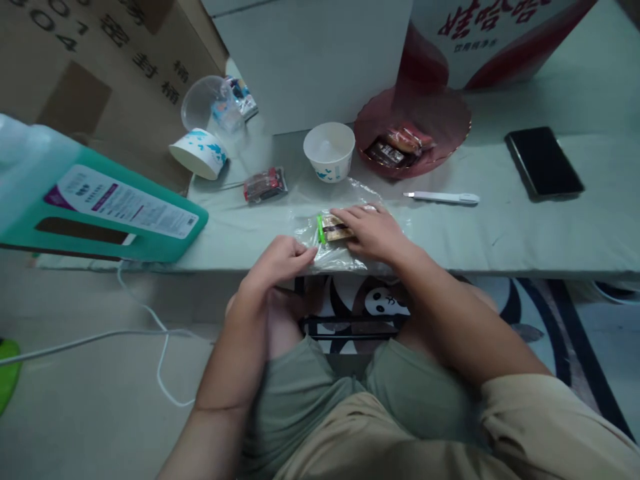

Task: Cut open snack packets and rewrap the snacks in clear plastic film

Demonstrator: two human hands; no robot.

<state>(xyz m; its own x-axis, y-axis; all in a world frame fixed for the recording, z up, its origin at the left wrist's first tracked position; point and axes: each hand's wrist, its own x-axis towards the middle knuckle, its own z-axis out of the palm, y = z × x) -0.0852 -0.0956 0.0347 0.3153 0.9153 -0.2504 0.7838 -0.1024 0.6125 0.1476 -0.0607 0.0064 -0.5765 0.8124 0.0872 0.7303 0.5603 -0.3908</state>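
A clear plastic zip bag (345, 250) with a green seal strip lies at the table's near edge, with a brown wrapped snack (334, 229) inside it. My right hand (373, 230) lies flat on the bag, fingers stretched over the snack. My left hand (280, 260) pinches the bag's left corner at the table edge, fingers closed on the plastic.
A white paper cup (329, 151) stands behind the bag, beside a red plate (440, 120) holding wrapped snacks. A loose snack packet (265, 185), a tipped cup (199, 152), a white pen (443, 197), a black phone (543, 162) and a green jug (95, 200) lie around.
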